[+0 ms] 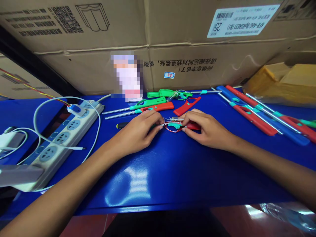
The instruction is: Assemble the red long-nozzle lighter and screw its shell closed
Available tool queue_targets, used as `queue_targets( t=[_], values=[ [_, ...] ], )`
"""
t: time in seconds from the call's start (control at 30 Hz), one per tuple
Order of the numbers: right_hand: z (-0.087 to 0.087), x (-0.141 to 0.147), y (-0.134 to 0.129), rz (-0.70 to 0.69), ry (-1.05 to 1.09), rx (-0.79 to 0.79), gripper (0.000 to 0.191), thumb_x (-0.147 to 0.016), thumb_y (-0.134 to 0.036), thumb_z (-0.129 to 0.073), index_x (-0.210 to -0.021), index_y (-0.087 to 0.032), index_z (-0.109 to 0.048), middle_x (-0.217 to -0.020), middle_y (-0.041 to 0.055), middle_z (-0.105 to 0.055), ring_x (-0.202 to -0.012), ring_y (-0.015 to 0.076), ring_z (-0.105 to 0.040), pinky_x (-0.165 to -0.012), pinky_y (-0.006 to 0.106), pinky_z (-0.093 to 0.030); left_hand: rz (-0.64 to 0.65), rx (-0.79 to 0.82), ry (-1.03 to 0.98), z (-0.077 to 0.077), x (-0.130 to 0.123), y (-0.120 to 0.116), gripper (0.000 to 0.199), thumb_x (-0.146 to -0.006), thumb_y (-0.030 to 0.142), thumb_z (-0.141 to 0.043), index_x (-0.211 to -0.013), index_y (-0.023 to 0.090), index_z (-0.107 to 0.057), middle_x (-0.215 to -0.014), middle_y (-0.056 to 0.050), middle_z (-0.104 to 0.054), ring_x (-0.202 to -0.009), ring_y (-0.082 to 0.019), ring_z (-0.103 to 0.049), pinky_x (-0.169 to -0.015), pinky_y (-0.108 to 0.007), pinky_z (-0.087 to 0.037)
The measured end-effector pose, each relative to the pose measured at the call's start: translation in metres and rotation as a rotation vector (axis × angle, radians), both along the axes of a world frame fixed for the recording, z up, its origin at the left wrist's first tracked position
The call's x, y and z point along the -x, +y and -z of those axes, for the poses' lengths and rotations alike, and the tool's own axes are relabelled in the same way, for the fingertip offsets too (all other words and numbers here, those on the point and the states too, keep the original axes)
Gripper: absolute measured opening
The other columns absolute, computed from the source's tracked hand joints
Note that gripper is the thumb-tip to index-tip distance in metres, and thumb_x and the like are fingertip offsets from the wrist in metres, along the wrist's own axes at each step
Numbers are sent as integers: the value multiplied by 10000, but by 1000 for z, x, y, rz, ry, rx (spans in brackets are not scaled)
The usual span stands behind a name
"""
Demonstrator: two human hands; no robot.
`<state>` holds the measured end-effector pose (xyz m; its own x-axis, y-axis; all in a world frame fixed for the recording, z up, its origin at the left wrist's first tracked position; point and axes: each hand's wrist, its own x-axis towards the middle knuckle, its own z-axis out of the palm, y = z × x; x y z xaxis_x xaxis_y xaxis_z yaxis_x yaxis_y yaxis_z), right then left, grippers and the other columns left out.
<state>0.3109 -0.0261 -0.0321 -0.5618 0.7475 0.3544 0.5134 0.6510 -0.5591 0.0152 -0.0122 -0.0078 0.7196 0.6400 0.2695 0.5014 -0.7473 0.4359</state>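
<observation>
An opened-up lighter lies between my hands, with a teal trigger (174, 125), a clear fuel tank (177, 119), thin red and white wires (171, 131) and a red housing (194, 126). My left hand (143, 130) is closed in a pinch on the wires at the left end of these parts. My right hand (206, 128) pinches a small black part (183, 127) beside the trigger; its fingers partly cover the red housing. Under my left hand sticks out a black handle with a yellow end (121, 125).
Behind my hands lie a green lighter (148, 103), a red lighter (158, 107), a red housing half (187, 105) and opened green parts (168, 93). Several long lighters (254, 120) lie right. A power strip (66, 135) with white cables stands left. A blurred phone (128, 77) leans against the carton (98, 70).
</observation>
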Motion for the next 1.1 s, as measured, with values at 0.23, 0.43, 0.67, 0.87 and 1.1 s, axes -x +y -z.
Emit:
queue_targets(
  t=[0.23,0.43,0.67,0.87,1.1],
  values=[
    [-2,3,-1,-25,-77,5,124,-1021,-166,-600,-1070,-262,-539,-1089,61,-675,-1057,253,-636,-903,403,-537,-4,2,15,-1,1,1,145,-1116,199,-520,-1136,151,-655,-1066,-77,-700,-1016,-217,-669,-927,-365,-547],
    [-3,3,-2,-56,-156,-6,111,-1045,-180,-571,-1070,-263,-501,-1187,95,-683,-1205,302,-627,-993,469,-537,5,2,38,0,1,2,148,-1115,192,-507,-1126,162,-652,-1079,-82,-713,-1027,-228,-669,-922,-374,-546],
    [-7,0,-2,-51,-99,-92,95,-1065,-199,-607,-1125,-263,-572,-1421,143,-637,-1387,312,-607,-1143,533,-512,-23,9,20,-2,3,2,129,-1104,199,-531,-1131,172,-655,-1064,-73,-709,-1013,-217,-682,-912,-359,-551],
    [-8,0,-2,-36,-39,-189,117,-1029,-179,-670,-1094,-264,-623,-1420,146,-659,-1365,334,-635,-1136,585,-511,-39,10,-15,-7,4,1,112,-1082,201,-570,-1123,169,-669,-1057,-59,-708,-977,-196,-678,-881,-339,-547],
    [-15,-1,-4,-18,28,-292,155,-1003,-127,-688,-1052,-269,-649,-1022,59,-762,-1008,271,-711,-897,475,-588,14,-49,-72,-15,7,3,112,-1093,220,-571,-1116,177,-672,-1041,-63,-713,-962,-188,-672,-876,-333,-554]
  ],
)
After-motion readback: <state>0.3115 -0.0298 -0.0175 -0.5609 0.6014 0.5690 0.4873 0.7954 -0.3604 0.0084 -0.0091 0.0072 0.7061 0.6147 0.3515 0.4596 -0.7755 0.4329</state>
